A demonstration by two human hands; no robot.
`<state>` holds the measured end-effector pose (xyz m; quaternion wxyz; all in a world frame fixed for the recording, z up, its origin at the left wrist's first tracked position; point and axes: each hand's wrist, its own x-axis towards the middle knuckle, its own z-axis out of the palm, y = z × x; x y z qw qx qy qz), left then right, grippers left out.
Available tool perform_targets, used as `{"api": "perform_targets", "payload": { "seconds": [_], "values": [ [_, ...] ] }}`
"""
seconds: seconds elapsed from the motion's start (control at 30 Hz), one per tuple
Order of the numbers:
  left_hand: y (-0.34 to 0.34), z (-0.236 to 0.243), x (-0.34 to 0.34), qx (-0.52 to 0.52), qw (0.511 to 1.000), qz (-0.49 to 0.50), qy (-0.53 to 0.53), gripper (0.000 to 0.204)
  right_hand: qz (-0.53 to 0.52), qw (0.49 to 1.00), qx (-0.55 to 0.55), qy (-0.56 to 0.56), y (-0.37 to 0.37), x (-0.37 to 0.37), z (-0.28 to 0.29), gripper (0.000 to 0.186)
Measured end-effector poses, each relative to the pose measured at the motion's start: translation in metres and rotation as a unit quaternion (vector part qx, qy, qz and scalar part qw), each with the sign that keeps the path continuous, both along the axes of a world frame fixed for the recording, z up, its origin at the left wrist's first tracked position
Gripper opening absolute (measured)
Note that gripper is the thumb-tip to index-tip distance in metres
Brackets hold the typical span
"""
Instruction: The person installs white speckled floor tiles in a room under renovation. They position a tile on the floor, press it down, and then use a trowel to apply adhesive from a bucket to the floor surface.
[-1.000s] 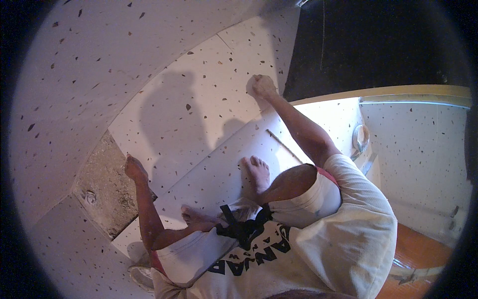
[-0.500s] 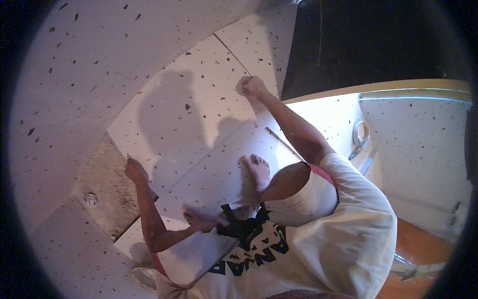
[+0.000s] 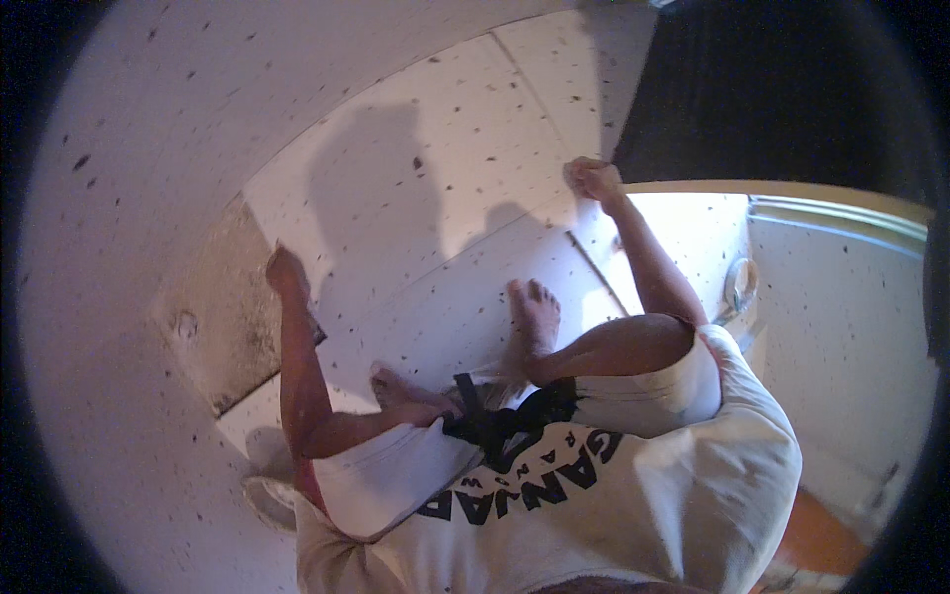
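I crouch barefoot on a floor of large white speckled tiles. My left hand (image 3: 287,273) is closed on the left edge of one big tile (image 3: 416,208), right beside a bare patch of grey mortar (image 3: 203,317). My right hand (image 3: 592,180) is a fist on the same tile's far right corner. My feet (image 3: 534,315) rest on the neighbouring tile (image 3: 445,317), just below the seam between the two.
A dark opening (image 3: 782,89) lies at the upper right, bordered by a yellowish sill (image 3: 821,193). A pale slipper (image 3: 740,285) sits near my right knee, and another one (image 3: 265,495) by my left hip. Orange flooring (image 3: 821,540) shows at the lower right.
Both hands have kept their hold on the tile's edges. My arms and the tile sit further right and a little lower in the picture than a second ago.
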<state>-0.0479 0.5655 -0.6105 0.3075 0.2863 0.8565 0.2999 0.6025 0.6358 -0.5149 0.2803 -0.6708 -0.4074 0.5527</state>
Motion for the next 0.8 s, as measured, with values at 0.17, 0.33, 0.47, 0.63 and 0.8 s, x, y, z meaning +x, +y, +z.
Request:
{"api": "perform_targets", "payload": {
  "seconds": [0.17,0.33,0.47,0.63,0.8],
  "values": [
    [0.008,0.058,0.042,-0.023,0.999,0.013,0.040,0.045,0.025,0.996,-0.080,-0.002,0.007,-0.011,0.009,0.026],
    [-0.006,0.038,-0.006,-0.112,0.966,-0.105,0.207,0.048,0.031,0.998,-0.055,-0.004,0.009,-0.041,0.015,0.023],
    [0.006,0.069,0.029,-0.072,0.988,-0.061,0.119,0.048,0.052,0.991,-0.073,-0.104,0.010,-0.032,0.007,0.023],
    [0.001,0.065,0.018,-0.064,0.989,-0.096,0.087,0.044,0.090,0.994,-0.032,-0.047,0.009,-0.022,-0.002,0.016],
    [0.004,0.073,0.027,-0.052,0.997,0.018,-0.063,0.042,0.036,0.995,-0.060,-0.064,0.002,-0.026,0.007,0.015]
  ]
}}
